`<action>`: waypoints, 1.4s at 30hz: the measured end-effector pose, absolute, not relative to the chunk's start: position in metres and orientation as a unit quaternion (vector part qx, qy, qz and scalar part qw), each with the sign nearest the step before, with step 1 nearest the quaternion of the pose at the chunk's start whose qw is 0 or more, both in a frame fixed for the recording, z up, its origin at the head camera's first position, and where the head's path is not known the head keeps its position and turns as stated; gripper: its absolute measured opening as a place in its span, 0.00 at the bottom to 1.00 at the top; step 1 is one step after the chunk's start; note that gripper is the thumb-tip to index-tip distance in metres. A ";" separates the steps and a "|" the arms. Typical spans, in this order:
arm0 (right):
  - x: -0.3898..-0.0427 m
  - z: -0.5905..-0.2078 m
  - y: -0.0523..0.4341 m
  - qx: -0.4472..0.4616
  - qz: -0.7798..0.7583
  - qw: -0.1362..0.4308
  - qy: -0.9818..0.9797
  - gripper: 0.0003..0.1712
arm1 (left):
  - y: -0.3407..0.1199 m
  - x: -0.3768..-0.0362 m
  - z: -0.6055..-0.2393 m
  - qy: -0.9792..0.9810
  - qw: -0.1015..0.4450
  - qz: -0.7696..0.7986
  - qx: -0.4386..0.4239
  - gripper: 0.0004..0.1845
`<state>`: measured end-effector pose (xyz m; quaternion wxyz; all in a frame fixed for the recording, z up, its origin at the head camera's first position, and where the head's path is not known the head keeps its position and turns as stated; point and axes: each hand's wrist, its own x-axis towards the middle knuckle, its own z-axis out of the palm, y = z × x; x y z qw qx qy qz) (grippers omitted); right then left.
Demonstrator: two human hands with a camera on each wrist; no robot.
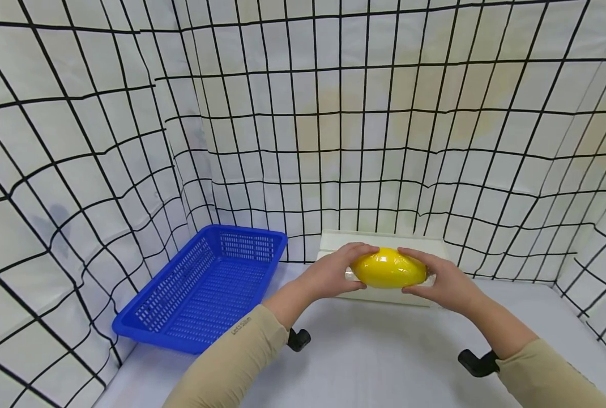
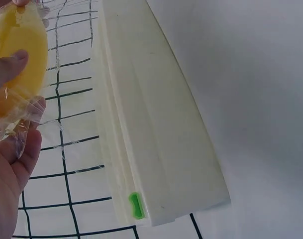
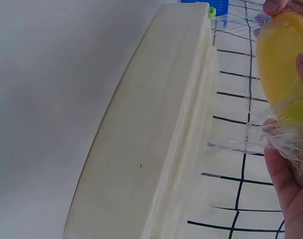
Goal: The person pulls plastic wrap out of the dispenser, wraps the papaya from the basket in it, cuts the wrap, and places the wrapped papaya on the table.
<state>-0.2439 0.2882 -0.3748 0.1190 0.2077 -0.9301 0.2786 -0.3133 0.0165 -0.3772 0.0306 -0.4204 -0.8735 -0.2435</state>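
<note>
Fruit (image 1: 388,268): yellow. Mesh basket (image 1: 201,289): blue. Box (image 1: 384,241): cream, green tab (image 2: 134,205). Backdrop (image 1: 333,113): white, black grid.

Counts: two hands, left (image 1: 328,275) and right (image 1: 448,283), both on the one yellow oval object (image 1: 388,268) wrapped in clear film. One cream-white long box (image 1: 384,241) at the far middle of the desk (image 1: 384,351), with one small green tab (image 2: 134,205) at its end. One blue plastic basket (image 1: 206,286) at left. Two black clamp-like pieces, one near left (image 1: 299,339), one near right (image 1: 478,362). One desk.
</note>
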 end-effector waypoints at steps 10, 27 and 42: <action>-0.254 -0.361 0.292 0.164 0.342 0.117 -0.918 0.42 | 0.019 -0.327 -0.364 -0.858 -0.020 -0.355 -0.371 0.41; -0.254 -0.317 0.295 0.131 0.341 0.108 -0.925 0.44 | 0.022 -0.333 -0.324 -0.855 -0.016 -0.369 -0.364 0.41; -0.236 -0.312 0.295 0.126 0.370 0.043 -0.920 0.45 | 0.011 -0.303 -0.312 -0.877 -0.061 -0.317 -0.357 0.43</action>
